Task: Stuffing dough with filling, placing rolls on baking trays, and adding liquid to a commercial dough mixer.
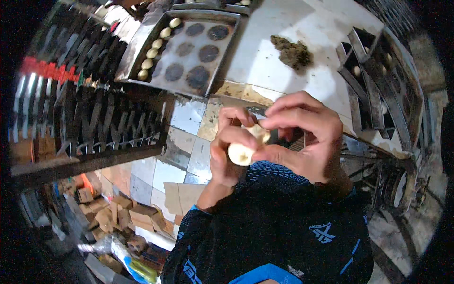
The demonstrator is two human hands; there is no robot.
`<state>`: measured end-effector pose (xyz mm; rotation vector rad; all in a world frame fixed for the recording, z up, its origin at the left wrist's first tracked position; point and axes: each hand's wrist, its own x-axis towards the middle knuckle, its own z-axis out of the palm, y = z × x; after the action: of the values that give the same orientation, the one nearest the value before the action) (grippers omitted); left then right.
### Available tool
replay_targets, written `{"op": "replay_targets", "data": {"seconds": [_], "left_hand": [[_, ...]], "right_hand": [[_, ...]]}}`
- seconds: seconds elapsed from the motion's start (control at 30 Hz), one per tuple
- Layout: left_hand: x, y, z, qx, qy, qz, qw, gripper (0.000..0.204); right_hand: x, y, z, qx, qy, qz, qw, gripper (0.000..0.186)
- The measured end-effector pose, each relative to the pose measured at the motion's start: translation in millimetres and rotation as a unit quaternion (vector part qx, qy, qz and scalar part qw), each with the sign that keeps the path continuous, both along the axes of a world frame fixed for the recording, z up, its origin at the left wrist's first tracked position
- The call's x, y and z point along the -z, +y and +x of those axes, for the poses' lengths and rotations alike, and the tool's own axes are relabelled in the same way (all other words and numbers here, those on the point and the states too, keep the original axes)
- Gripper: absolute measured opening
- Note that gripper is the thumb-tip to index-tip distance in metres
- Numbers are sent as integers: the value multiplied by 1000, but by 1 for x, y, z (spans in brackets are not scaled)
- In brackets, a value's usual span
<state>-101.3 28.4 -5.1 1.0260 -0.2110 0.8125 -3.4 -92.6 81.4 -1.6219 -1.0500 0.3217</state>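
Pale, soft-looking dough (240, 154) is held in both hands at the middle of the head view, above the tiled floor. My left hand (226, 142) has its fingers curled round it, with the index finger across the top. My right hand (307, 137) pinches it from the right with thumb and fingertips. The lower part of the dough is round with a small dimple; whether the upper part is a separate piece I cannot tell. Beyond my hands is a metal tray (189, 61) with a row of dough balls (152, 53) along its left side and dark round patches.
A white worktop (260, 61) at the top bears a dark brownish lump (291, 52). Metal moulds (364, 90) with pale balls stand at the right. Racks of black metal pans (104, 123) line the left. Cardboard scraps (123, 213) and plastic lie at the lower left.
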Motion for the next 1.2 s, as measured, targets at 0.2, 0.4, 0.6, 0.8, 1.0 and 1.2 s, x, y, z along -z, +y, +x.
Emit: {"op": "replay_targets", "data": {"seconds": [0.2, 0.4, 0.6, 0.8, 1.0, 1.2], "left_hand": [[-13, -57, 111, -139, -35, 193, 971, 36], [-49, -174, 226, 23, -3, 104, 994, 109], [-48, -227, 316, 57, -70, 265, 960, 33], [-3, -287, 336, 177, 207, 271, 923, 23], [-7, -298, 350, 414, 158, 241, 863, 32], [-39, -233, 345, 404, 244, 282, 835, 35]], "right_hand": [[17, -73, 63, 62, -122, 135, 981, 27], [24, -180, 148, 136, -200, 247, 938, 25], [9, -265, 205, 177, -183, 41, 966, 20], [-10, -300, 229, 176, -360, -94, 911, 29], [-2, -338, 294, 138, -175, -81, 972, 18], [60, -348, 406, 322, -228, -265, 880, 37]]}}
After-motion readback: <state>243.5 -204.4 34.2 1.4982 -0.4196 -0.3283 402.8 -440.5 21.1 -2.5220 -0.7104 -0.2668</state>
